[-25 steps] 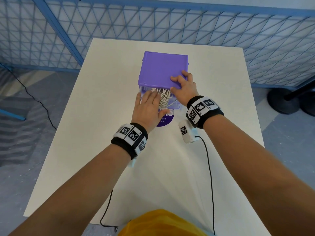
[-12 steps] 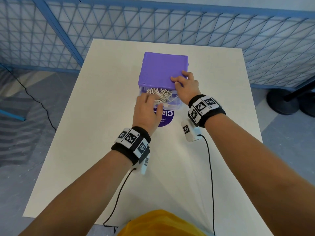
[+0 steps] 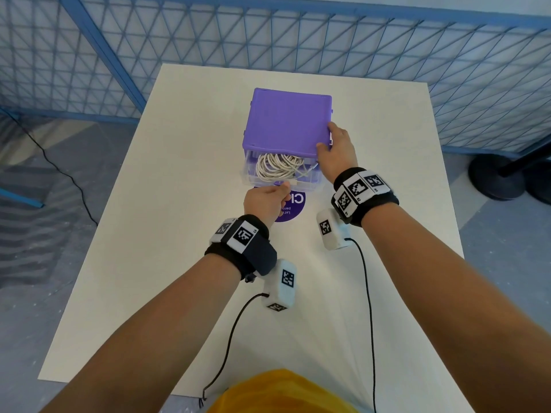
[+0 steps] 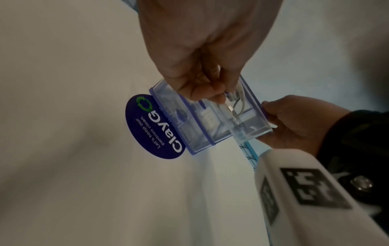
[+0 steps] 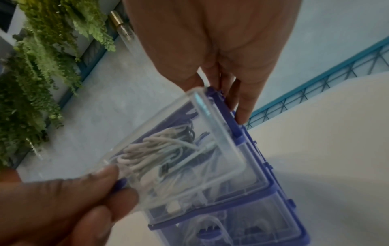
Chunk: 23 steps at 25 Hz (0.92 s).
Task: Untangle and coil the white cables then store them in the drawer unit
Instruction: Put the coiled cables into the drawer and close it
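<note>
A purple drawer unit (image 3: pixel 287 120) stands at the middle of the white table (image 3: pixel 167 263). Its clear top drawer (image 3: pixel 258 182) is pulled out toward me and holds coiled white cables (image 3: pixel 277 166). My left hand (image 3: pixel 284 187) pinches the drawer's front edge, with a cable plug (image 3: pixel 295 182) sticking out beside its fingertips. In the right wrist view, the left hand's thumb and fingers clamp the clear front wall (image 5: pixel 130 176) at its purple handle. My right hand (image 3: pixel 331 138) grips the unit's right front corner, thumb on top, fingers down the side.
A round purple sticker (image 3: pixel 290 208) lies on the table just in front of the unit. The lower drawers (image 5: pixel 210 224) also hold cables. A blue mesh fence (image 3: pixel 298 34) runs behind the table, and a black stand base (image 3: pixel 498 177) sits on the floor at right.
My left hand lifted off the cables, drew back toward me and pinched the drawer's front edge. My right hand slid from the unit's top front edge to its right front corner.
</note>
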Available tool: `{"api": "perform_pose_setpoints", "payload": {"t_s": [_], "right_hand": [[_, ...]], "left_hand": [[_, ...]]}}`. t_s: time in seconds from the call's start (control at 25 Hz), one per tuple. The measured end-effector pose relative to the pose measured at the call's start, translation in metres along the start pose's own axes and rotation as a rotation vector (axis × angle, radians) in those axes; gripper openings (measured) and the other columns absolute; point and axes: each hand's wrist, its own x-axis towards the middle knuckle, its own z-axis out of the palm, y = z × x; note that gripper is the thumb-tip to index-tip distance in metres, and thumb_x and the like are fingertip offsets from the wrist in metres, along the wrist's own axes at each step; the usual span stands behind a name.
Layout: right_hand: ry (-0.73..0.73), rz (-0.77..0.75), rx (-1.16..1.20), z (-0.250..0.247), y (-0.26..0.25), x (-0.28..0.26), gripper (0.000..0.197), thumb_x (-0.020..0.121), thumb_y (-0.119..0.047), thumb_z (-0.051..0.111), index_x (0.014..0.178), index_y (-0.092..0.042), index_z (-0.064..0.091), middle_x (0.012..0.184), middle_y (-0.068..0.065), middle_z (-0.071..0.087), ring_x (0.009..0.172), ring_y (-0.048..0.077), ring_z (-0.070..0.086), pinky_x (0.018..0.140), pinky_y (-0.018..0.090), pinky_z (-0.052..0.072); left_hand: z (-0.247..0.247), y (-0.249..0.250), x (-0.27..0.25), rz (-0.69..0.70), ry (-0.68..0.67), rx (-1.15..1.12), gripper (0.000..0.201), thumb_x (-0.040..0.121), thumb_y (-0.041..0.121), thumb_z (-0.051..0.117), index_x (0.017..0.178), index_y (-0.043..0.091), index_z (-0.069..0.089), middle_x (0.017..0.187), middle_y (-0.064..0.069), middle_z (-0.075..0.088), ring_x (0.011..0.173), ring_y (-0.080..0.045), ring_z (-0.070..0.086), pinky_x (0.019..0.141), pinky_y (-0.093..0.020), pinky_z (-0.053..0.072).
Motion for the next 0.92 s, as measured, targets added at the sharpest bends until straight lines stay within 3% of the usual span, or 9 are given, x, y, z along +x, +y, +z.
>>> {"api": "perform_pose_setpoints", "payload": {"t_s": [0.2,0.64,0.8,0.92], "right_hand": [[-0.025,-0.005,-0.005,-0.002,0.001,0.002,0.051,0.090,-0.009,0.043,0.139,-0.006,0.028,0.146,0.013,0.031,0.126,0.027,0.043,0.106,0.027,0.033],[-0.016,-0.012,0.055,-0.002,0.005,0.006,0.051,0.091,-0.011,0.044,0.140,-0.007,0.028,0.147,0.010,0.029,0.126,0.023,0.042,0.103,0.023,0.034],[-0.030,-0.010,0.141,-0.004,0.014,-0.005,0.051,0.092,-0.018,0.044,0.139,-0.011,0.027,0.146,0.009,0.032,0.118,0.025,0.048,0.094,0.026,0.039],[0.054,0.037,0.251,-0.008,0.020,-0.019,0.049,0.091,-0.021,0.047,0.137,-0.013,0.032,0.144,0.007,0.036,0.115,0.021,0.049,0.089,0.024,0.039]], "left_hand": [[0.006,0.016,0.016,-0.013,-0.009,-0.060,0.030,0.085,0.028,0.062,0.059,0.015,0.061,0.060,-0.002,0.055,0.041,-0.006,0.046,0.054,-0.019,0.040],[0.008,0.028,0.041,0.059,-0.064,-0.033,0.024,0.087,0.025,0.061,0.065,0.015,0.061,0.065,-0.001,0.056,0.053,-0.010,0.044,0.051,-0.019,0.040],[0.006,0.032,0.034,0.024,-0.086,0.031,0.025,0.085,0.026,0.060,0.063,0.016,0.057,0.068,-0.002,0.053,0.053,-0.012,0.041,0.052,-0.022,0.037],[-0.001,0.040,0.023,-0.006,-0.136,0.139,0.023,0.083,0.023,0.057,0.062,0.017,0.052,0.076,-0.003,0.053,0.056,-0.013,0.041,0.056,-0.024,0.038]]}}
